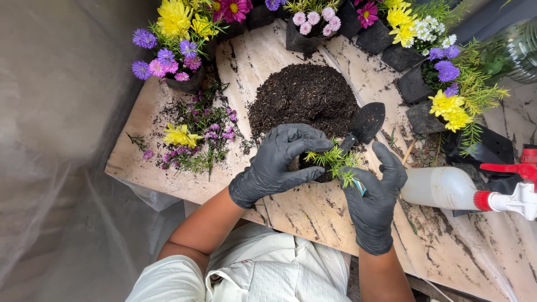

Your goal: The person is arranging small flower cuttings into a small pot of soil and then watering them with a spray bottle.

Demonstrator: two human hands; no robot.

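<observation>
Left hand (277,162): gloved, curled around small dark pot (313,168) of green seedling (334,159), at board (291,210) centre. Right hand (377,204): pinching seedling stems, fingers narrow. Just behind: trowel (366,122), soil heap (305,100). Risk: stems snapping under tight pinch; pot tipping, soil spilling. Pot mostly hidden by fingers; spray bottle (447,187) cut off at right edge.
</observation>
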